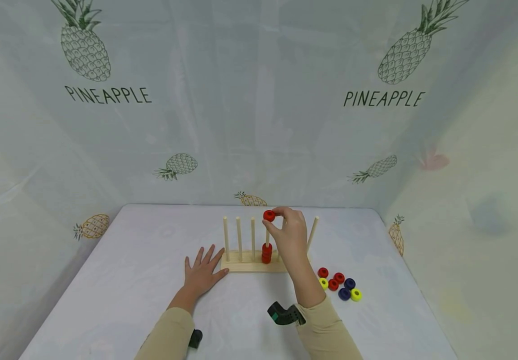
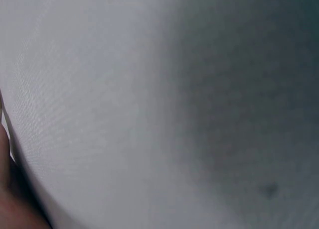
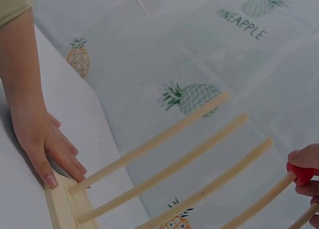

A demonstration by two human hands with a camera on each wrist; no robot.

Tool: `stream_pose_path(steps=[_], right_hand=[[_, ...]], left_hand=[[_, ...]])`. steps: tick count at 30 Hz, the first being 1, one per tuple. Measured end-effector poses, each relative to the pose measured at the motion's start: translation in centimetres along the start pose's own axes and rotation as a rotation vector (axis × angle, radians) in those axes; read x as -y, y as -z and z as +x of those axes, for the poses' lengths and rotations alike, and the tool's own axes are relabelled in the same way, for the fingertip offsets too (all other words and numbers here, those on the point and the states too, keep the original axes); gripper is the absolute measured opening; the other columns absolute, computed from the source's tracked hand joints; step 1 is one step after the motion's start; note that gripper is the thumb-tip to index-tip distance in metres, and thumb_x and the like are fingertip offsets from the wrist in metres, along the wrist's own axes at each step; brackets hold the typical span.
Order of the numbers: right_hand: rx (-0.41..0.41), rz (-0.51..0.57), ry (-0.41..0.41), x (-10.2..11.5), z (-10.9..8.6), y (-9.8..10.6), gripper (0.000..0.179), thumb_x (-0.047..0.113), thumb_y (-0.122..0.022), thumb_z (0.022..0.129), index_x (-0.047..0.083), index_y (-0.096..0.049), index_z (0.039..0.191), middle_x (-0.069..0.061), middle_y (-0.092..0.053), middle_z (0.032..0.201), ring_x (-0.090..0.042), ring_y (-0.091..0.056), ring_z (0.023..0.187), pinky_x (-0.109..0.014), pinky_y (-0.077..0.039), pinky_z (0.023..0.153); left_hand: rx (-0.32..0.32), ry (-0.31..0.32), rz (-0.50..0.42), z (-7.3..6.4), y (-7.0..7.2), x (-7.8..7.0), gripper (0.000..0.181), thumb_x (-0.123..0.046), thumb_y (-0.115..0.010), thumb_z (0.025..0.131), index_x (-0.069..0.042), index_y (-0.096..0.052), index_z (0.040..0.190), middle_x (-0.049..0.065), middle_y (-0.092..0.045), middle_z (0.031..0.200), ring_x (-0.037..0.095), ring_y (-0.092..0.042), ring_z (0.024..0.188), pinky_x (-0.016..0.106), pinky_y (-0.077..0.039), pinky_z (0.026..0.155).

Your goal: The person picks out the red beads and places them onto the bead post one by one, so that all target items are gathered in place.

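A pale wooden peg rack (image 1: 250, 268) stands on the table with a row of upright pegs. My right hand (image 1: 291, 235) pinches a red bead (image 1: 269, 215) between thumb and fingertips at the top of a peg. Lower on that same peg sits a stack of red beads (image 1: 266, 253). In the right wrist view the pinched red bead (image 3: 300, 174) is right at the peg's tip. My left hand (image 1: 201, 276) lies flat with fingers spread, its thumb and fingertips at the rack's left end. Only a sliver of the left hand (image 2: 6, 189) shows in the left wrist view.
Right of the rack lie loose beads: red ones (image 1: 339, 278), dark blue ones (image 1: 344, 294) and yellow ones (image 1: 355, 294). The rack's rightmost peg (image 1: 313, 234) leans outward. A pineapple-print cloth (image 1: 259, 125) hangs behind the white table (image 1: 106, 280).
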State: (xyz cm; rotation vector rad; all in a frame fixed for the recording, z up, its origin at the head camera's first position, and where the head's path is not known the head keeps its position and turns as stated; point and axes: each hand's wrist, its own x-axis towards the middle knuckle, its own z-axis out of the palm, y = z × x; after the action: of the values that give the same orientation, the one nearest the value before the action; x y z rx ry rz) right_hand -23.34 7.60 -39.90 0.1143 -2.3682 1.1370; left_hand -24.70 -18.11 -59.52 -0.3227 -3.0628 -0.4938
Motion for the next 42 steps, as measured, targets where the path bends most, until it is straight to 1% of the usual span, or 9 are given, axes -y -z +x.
stream_pose_path(steps=[5, 13, 21, 28, 35, 42], right_hand=[[0.009, -0.012, 0.001, 0.06, 0.04, 0.00, 0.030, 0.018, -0.083, 0.079, 0.007, -0.071, 0.104, -0.004, -0.070, 0.099, -0.023, -0.052, 0.096, -0.037, -0.048, 0.079], [0.018, -0.030, 0.013, -0.04, 0.05, -0.01, 0.030, 0.017, -0.083, 0.080, 0.005, -0.072, 0.105, -0.006, -0.070, 0.103, -0.025, -0.053, 0.100, -0.040, -0.047, 0.085], [0.030, -0.030, 0.008, -0.12, -0.04, 0.00, 0.030, 0.017, -0.083, 0.080, 0.005, -0.072, 0.105, -0.006, -0.070, 0.102, -0.025, -0.052, 0.101, -0.040, -0.046, 0.086], [0.024, -0.018, 0.033, -0.34, -0.04, -0.04, 0.028, 0.013, -0.083, 0.079, 0.005, -0.072, 0.103, -0.005, -0.070, 0.099, -0.026, -0.052, 0.100, -0.040, -0.045, 0.086], [0.023, 0.006, 0.028, -0.41, -0.18, -0.02, 0.026, 0.011, -0.083, 0.079, 0.007, -0.072, 0.102, -0.004, -0.069, 0.100, -0.025, -0.051, 0.102, -0.040, -0.046, 0.087], [0.024, 0.041, 0.052, -0.65, -0.27, 0.05, 0.025, 0.008, -0.082, 0.078, 0.004, -0.072, 0.101, -0.006, -0.069, 0.102, -0.027, -0.051, 0.104, -0.041, -0.045, 0.088]], left_hand=[[0.006, 0.006, 0.003, 0.03, -0.13, 0.03, 0.074, -0.069, -0.044, 0.092, -0.029, -0.032, 0.154, 0.006, -0.020, 0.161, 0.037, -0.009, 0.147, 0.073, 0.002, 0.105], [-0.002, 0.000, 0.002, -0.02, -0.02, -0.02, 0.075, -0.069, -0.044, 0.092, -0.029, -0.033, 0.154, 0.006, -0.021, 0.161, 0.038, -0.010, 0.147, 0.073, 0.002, 0.105], [-0.005, -0.005, -0.003, -0.02, -0.10, 0.05, 0.074, -0.069, -0.043, 0.092, -0.029, -0.033, 0.154, 0.006, -0.022, 0.161, 0.038, -0.010, 0.147, 0.073, 0.001, 0.105], [-0.026, -0.013, -0.009, -0.02, -0.19, 0.05, 0.074, -0.068, -0.045, 0.092, -0.028, -0.034, 0.153, 0.007, -0.023, 0.160, 0.038, -0.011, 0.146, 0.073, 0.001, 0.104], [-0.009, -0.009, -0.002, -0.03, -0.02, -0.13, 0.076, -0.070, -0.042, 0.091, -0.028, -0.033, 0.154, 0.007, -0.021, 0.161, 0.038, -0.009, 0.147, 0.072, 0.003, 0.105], [-0.028, -0.017, -0.009, -0.11, -0.03, -0.12, 0.076, -0.071, -0.043, 0.091, -0.027, -0.035, 0.152, 0.009, -0.024, 0.160, 0.039, -0.011, 0.146, 0.073, 0.002, 0.104]])
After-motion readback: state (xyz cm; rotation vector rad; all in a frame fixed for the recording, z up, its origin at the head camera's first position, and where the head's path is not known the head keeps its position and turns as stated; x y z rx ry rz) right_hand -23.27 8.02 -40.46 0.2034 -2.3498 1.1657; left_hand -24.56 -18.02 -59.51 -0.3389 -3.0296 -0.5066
